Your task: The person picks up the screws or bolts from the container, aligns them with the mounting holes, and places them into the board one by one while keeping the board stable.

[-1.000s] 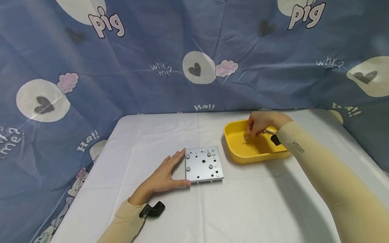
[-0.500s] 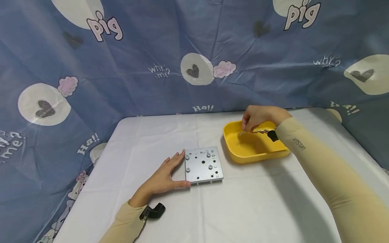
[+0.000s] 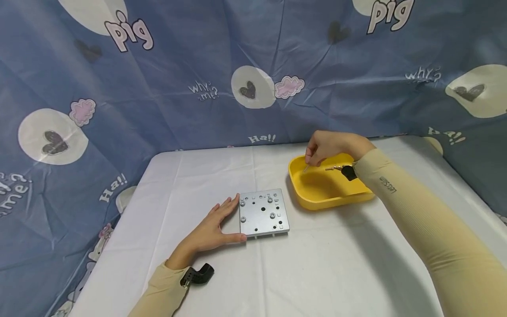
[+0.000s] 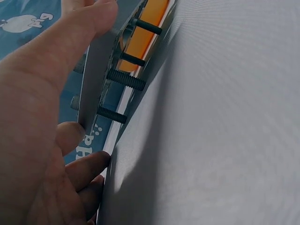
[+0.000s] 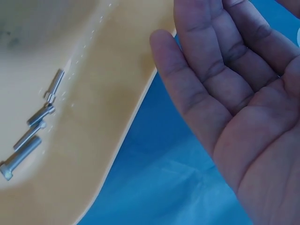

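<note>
A silver metal plate (image 3: 259, 222) with holes and several socket-head screws lies on the white-covered table. Their threaded shanks (image 4: 126, 79) stick out beneath it in the left wrist view. My left hand (image 3: 210, 231) spreads straight fingers along the plate's left side, thumb touching the near corner and index finger at the far one. Over the left part of the yellow tray, my right hand (image 3: 330, 144) pinches a thin metal screw (image 3: 306, 168), which points down. The pinching fingertips are outside the right wrist view. Several loose screws (image 5: 21, 157) lie on the tray floor.
The yellow tray (image 3: 336, 203) stands right of the plate, near the table's back edge. A blue printed cloth (image 3: 166, 119) hangs behind the table. White cloth (image 3: 317, 268) covers the tabletop in front of plate and tray.
My right hand has risen and moved left within the tray area, lifting the pinched screw from lower in the tray. The left hand and plate keep their places.
</note>
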A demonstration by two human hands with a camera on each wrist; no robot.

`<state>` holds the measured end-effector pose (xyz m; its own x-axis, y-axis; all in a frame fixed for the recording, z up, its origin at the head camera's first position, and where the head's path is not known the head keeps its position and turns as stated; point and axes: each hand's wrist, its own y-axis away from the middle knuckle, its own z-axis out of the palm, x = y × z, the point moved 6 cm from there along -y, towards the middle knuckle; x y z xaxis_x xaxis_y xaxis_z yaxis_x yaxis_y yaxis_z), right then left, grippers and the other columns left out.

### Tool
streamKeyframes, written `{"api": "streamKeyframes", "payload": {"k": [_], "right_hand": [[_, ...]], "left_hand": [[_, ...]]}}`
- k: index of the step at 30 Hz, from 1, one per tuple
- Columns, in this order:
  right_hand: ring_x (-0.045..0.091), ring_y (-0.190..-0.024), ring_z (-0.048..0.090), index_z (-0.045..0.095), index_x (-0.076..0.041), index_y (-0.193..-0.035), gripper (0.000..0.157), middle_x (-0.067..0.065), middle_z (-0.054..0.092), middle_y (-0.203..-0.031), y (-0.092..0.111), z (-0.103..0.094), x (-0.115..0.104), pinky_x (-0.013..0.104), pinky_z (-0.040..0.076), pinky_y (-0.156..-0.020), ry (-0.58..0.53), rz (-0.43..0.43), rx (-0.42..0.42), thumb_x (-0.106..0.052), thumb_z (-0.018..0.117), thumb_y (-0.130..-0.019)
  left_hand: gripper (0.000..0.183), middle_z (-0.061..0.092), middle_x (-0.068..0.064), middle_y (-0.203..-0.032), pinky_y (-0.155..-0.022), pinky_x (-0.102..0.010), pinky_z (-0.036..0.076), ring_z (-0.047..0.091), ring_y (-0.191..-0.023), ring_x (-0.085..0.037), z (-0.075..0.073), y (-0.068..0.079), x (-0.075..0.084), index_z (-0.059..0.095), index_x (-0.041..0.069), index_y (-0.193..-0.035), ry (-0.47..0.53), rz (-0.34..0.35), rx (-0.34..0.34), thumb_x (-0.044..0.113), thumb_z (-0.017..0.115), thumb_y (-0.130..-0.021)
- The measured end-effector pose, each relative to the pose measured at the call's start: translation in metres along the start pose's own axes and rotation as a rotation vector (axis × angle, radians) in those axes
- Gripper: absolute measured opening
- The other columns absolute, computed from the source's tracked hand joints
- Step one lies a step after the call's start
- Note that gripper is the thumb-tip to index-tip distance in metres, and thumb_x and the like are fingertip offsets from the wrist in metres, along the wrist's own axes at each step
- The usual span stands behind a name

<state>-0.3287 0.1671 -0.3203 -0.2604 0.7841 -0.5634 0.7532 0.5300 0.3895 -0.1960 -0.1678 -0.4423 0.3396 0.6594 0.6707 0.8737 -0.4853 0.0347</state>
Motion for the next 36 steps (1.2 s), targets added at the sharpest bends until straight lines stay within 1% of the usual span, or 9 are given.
{"api": "streamKeyframes", "payload": {"k": [4,10,15,20,23,27,31,36], "right_hand": [[0.013,-0.083,0.060,0.078,-0.001,-0.103,0.015,-0.003,0.071,-0.087,-0.002,0.001,-0.009,0.025,0.057,-0.081,-0.005,-0.022,0.005,-0.013,0.079,-0.094],[0.014,-0.081,0.062,0.079,-0.001,-0.103,0.014,-0.002,0.072,-0.086,-0.006,0.004,-0.020,0.025,0.058,-0.081,0.006,-0.060,0.006,-0.013,0.078,-0.094],[0.015,-0.081,0.063,0.080,-0.002,-0.102,0.013,-0.001,0.073,-0.085,-0.011,0.006,-0.028,0.026,0.059,-0.083,0.015,-0.069,0.010,-0.012,0.078,-0.094],[0.015,-0.082,0.062,0.081,-0.003,-0.102,0.012,0.001,0.076,-0.088,-0.017,0.009,-0.035,0.028,0.060,-0.085,0.019,-0.078,0.008,-0.010,0.078,-0.093],[0.015,-0.082,0.063,0.081,-0.002,-0.101,0.011,0.001,0.076,-0.086,-0.020,0.009,-0.040,0.029,0.061,-0.085,0.016,-0.084,0.011,-0.010,0.079,-0.093],[0.016,-0.081,0.063,0.081,-0.003,-0.100,0.011,0.000,0.074,-0.083,-0.026,0.010,-0.046,0.027,0.059,-0.082,0.028,-0.087,0.014,-0.012,0.080,-0.093],[0.018,-0.082,0.064,0.082,-0.004,-0.101,0.012,0.001,0.074,-0.085,-0.032,0.012,-0.051,0.024,0.058,-0.080,0.038,-0.087,-0.006,-0.013,0.080,-0.095],[0.016,-0.080,0.064,0.082,-0.004,-0.100,0.010,0.001,0.074,-0.084,-0.036,0.016,-0.056,0.023,0.058,-0.079,0.057,-0.083,-0.026,-0.012,0.080,-0.096]], "left_hand": [[0.119,0.026,-0.007,-0.178,-0.139,-0.058,0.006,0.019,-0.168,-0.034,0.000,0.000,0.001,0.023,0.023,-0.173,-0.005,0.010,-0.002,0.054,0.091,-0.081],[0.119,0.026,-0.006,-0.178,-0.139,-0.057,0.005,0.017,-0.169,-0.032,0.000,0.000,0.001,0.022,0.022,-0.173,-0.008,0.008,-0.007,0.054,0.091,-0.081],[0.119,0.026,-0.006,-0.178,-0.139,-0.056,0.005,0.017,-0.169,-0.032,0.000,0.000,0.001,0.022,0.023,-0.173,-0.012,0.003,-0.007,0.054,0.091,-0.081],[0.118,0.027,-0.007,-0.178,-0.139,-0.059,0.007,0.019,-0.168,-0.035,0.000,0.000,0.001,0.022,0.023,-0.173,-0.013,0.014,-0.003,0.053,0.091,-0.082],[0.118,0.027,-0.007,-0.178,-0.138,-0.060,0.007,0.019,-0.168,-0.035,-0.001,-0.001,0.001,0.022,0.024,-0.173,-0.014,0.018,0.002,0.053,0.091,-0.082],[0.117,0.027,-0.006,-0.178,-0.138,-0.059,0.006,0.020,-0.168,-0.035,-0.002,-0.001,0.001,0.023,0.025,-0.173,-0.009,0.015,0.009,0.052,0.091,-0.082],[0.118,0.028,-0.008,-0.178,-0.138,-0.060,0.007,0.020,-0.168,-0.036,-0.002,-0.001,0.001,0.023,0.025,-0.173,0.000,0.013,0.010,0.052,0.092,-0.081],[0.118,0.026,-0.007,-0.178,-0.138,-0.059,0.006,0.019,-0.168,-0.035,-0.001,0.000,0.001,0.023,0.024,-0.173,0.002,0.010,-0.001,0.053,0.091,-0.081]]}}
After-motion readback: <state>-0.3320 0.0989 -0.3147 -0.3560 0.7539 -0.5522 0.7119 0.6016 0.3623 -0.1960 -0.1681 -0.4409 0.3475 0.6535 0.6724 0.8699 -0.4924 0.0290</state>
